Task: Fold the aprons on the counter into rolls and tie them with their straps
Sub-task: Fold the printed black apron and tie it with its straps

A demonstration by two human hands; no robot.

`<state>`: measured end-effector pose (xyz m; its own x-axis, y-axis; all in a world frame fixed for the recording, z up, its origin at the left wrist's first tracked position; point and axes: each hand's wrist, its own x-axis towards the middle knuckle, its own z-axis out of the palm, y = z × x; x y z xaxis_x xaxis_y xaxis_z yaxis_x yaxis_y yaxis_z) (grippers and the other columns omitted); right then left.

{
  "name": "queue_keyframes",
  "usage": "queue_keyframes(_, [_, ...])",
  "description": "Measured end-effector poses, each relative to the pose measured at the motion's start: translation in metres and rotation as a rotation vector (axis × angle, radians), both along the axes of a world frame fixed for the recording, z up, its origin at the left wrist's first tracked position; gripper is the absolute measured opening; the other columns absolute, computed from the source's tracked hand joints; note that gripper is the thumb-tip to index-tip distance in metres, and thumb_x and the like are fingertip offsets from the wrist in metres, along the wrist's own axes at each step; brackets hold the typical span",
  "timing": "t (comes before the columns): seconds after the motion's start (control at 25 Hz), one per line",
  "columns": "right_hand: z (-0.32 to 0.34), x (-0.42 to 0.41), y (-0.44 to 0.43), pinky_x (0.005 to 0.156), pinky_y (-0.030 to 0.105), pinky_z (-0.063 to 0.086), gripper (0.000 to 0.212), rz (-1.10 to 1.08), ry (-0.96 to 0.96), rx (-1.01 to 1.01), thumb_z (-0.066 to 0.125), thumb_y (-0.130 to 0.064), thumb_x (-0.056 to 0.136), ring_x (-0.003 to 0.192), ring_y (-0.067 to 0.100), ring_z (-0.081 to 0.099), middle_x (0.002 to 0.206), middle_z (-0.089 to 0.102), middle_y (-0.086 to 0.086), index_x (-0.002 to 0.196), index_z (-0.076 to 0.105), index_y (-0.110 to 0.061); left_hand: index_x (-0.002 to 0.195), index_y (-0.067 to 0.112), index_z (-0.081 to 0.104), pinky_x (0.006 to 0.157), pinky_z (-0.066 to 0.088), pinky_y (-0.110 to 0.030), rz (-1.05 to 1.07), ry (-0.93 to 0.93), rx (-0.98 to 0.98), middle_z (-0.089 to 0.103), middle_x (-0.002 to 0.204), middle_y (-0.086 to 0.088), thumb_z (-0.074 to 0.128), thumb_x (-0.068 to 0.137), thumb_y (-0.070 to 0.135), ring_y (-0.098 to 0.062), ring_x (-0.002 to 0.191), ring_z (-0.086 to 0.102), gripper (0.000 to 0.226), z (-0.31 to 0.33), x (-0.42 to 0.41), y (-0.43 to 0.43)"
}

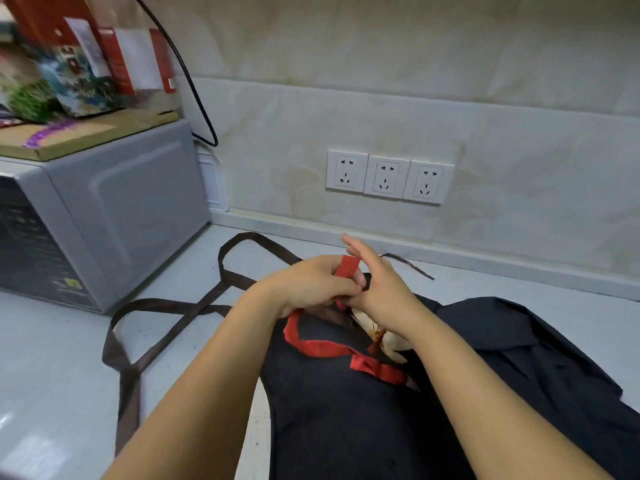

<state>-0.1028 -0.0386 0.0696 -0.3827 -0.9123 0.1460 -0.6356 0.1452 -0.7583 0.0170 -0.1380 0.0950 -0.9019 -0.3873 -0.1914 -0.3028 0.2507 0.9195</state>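
From the head camera, I have my left hand (311, 285) curled around the red strap (322, 348), which loops up over its fingers and trails back down in a flat, twisted ribbon across the dark apron (346, 427). My right hand (377, 289) is just beside it with its fingers straight; its thumb is hidden against the strap, so I cannot tell if it pinches. The apron lies on the desk (52, 341) right in front of me, a soft matte cloth in loose folds. I judge I am tying: I should keep the strap flat and taut and draw the loop snug so the limp fabric cannot slacken. Thin brown straps (166, 306) snake over the glossy pale desk to the left, near the boxy grey microwave (114, 209).
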Motion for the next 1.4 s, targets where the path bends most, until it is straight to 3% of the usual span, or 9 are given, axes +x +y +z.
queue_keyframes(0.08, [0.026,0.009,-0.005,0.079,0.026,0.047,0.038,0.015,-0.075,-0.02,0.069,-0.01,0.075,0.093,0.004,0.059,0.099,0.065,-0.017,0.1,0.061,-0.037,0.087,0.019,0.061,0.051,0.031,-0.025,-0.022,-0.082,-0.066,0.043,0.056,0.006,0.06,0.088,0.021,-0.012,0.053,0.037,0.003,0.036,0.012,-0.005])
queue_keyframes(0.2, [0.074,0.032,-0.013,0.059,0.026,0.046,0.015,-0.113,-0.153,-0.03,0.067,-0.014,0.081,0.06,0.002,0.062,0.072,0.07,-0.008,0.086,0.059,-0.025,0.095,0.017,0.066,0.047,0.028,-0.022,-0.027,-0.089,-0.091,0.045,0.061,-0.001,0.063,0.085,0.011,-0.01,0.049,0.035,0.012,0.094,0.04,-0.013])
queue_keyframes(0.48, [0.201,0.089,-0.054,0.063,0.039,0.051,0.028,-0.264,0.002,-0.107,0.05,-0.003,0.083,0.066,0.02,0.064,0.072,0.066,0.007,0.094,0.057,-0.028,0.111,0.015,0.054,0.058,0.054,-0.027,0.129,0.06,-0.085,0.051,0.07,-0.004,0.065,0.084,0.006,-0.014,0.054,0.049,0.03,0.187,0.105,-0.05])
queue_keyframes(0.6, [0.238,0.12,-0.072,0.067,0.044,0.054,0.03,-0.384,-0.104,-0.203,0.043,0.001,0.086,0.062,0.024,0.062,0.071,0.064,0.008,0.101,0.057,-0.022,0.107,0.01,0.057,0.075,0.061,-0.042,0.128,0.01,-0.151,0.053,0.067,-0.001,0.064,0.088,0.015,-0.015,0.056,0.054,0.02,0.2,0.145,-0.075])
queue_keyframes(0.68, [0.261,0.143,-0.09,0.065,0.042,0.055,0.028,-0.414,-0.219,-0.264,0.042,0.001,0.089,0.056,0.02,0.058,0.067,0.06,0.005,0.104,0.058,-0.017,0.104,0.011,0.062,0.077,0.058,-0.04,0.09,-0.047,-0.152,0.051,0.064,0.0,0.056,0.095,0.02,-0.013,0.055,0.053,0.014,0.207,0.173,-0.092])
queue_keyframes(0.84, [0.289,0.195,-0.133,0.059,0.042,0.056,0.021,-0.257,-0.24,-0.268,0.047,-0.005,0.09,0.049,0.018,0.052,0.056,0.054,0.003,0.093,0.059,-0.022,0.111,0.015,0.062,0.051,0.035,-0.025,0.139,0.003,-0.016,0.032,0.059,0.005,0.036,0.105,0.025,-0.01,0.049,0.029,0.028,0.222,0.226,-0.124])
queue_keyframes(0.96, [0.3,0.24,-0.168,0.046,0.031,0.049,0.018,-0.08,-0.219,-0.241,0.052,-0.007,0.088,0.051,0.015,0.047,0.057,0.05,0.001,0.088,0.062,-0.021,0.107,0.016,0.06,0.045,0.02,-0.022,0.271,0.092,0.018,0.028,0.057,0.009,0.038,0.104,0.024,-0.009,0.048,0.022,0.023,0.247,0.273,-0.141])
queue_keyframes(1.12, [0.316,0.301,-0.208,0.046,0.021,0.032,0.014,0.145,-0.285,-0.281,0.056,-0.008,0.088,0.045,0.002,0.041,0.053,0.051,-0.012,0.09,0.067,-0.016,0.103,0.018,0.064,0.045,0.02,-0.022,0.407,0.117,-0.067,0.035,0.062,0.006,0.05,0.101,0.024,-0.01,0.05,0.024,0.015,0.282,0.352,-0.16])
queue_keyframes(1.4, [0.348,0.425,-0.272,0.043,0.017,0.032,0.01,0.581,-0.5,-0.217,0.061,-0.02,0.089,0.042,0.0,0.043,0.051,0.054,-0.011,0.095,0.067,-0.015,0.101,0.013,0.062,0.044,0.021,-0.019,0.773,0.137,-0.118,0.043,0.064,0.005,0.056,0.098,0.027,-0.006,0.05,0.029,0.016,0.319,0.478,-0.162])
